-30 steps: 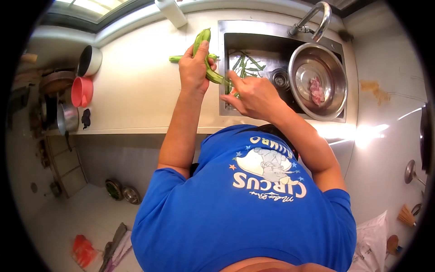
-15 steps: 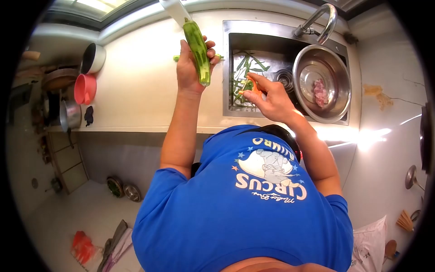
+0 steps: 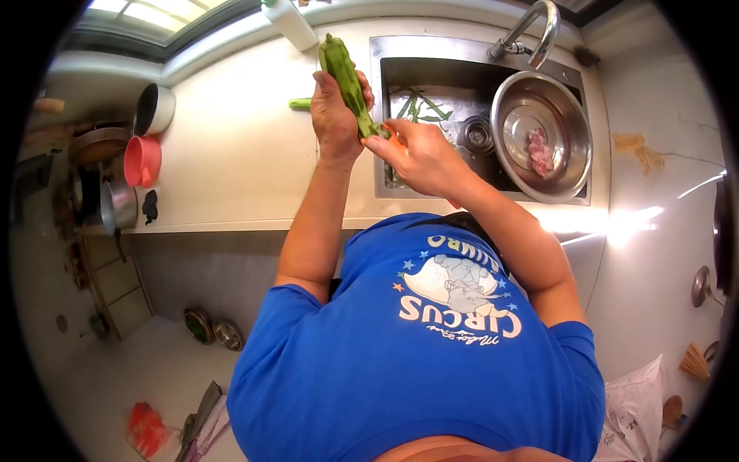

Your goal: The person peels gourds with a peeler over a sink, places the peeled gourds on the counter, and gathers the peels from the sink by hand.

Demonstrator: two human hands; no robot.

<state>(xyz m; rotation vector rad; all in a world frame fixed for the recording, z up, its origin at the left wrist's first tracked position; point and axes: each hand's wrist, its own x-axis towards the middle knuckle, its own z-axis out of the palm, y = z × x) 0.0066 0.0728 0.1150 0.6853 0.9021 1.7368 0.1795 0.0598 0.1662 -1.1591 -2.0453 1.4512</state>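
Note:
A long green zucchini [image 3: 346,77], peeled in stripes, lies slanted in my left hand [image 3: 336,127], whose fingers wrap around it above the counter. My right hand [image 3: 425,158] is at the zucchini's lower end, closed on an orange peeler [image 3: 399,138] that is mostly hidden by the fingers. Thin green peelings [image 3: 422,106] lie in the sink [image 3: 377,92] just beyond my right hand. Behind my left wrist, a light green piece of vegetable [image 3: 299,103] rests on the counter.
At the sink's right side sits a steel bowl [image 3: 504,146] with pink raw meat [image 3: 540,152] in it, under the curved faucet [image 3: 548,31]. A white bottle [image 3: 291,25] stands at the counter's back. Pots and a red container [image 3: 143,162] are at the left.
My right hand has moved left from over the sink, bringing the peeler to the zucchini's lower end. My left hand and the zucchini have shifted slightly right.

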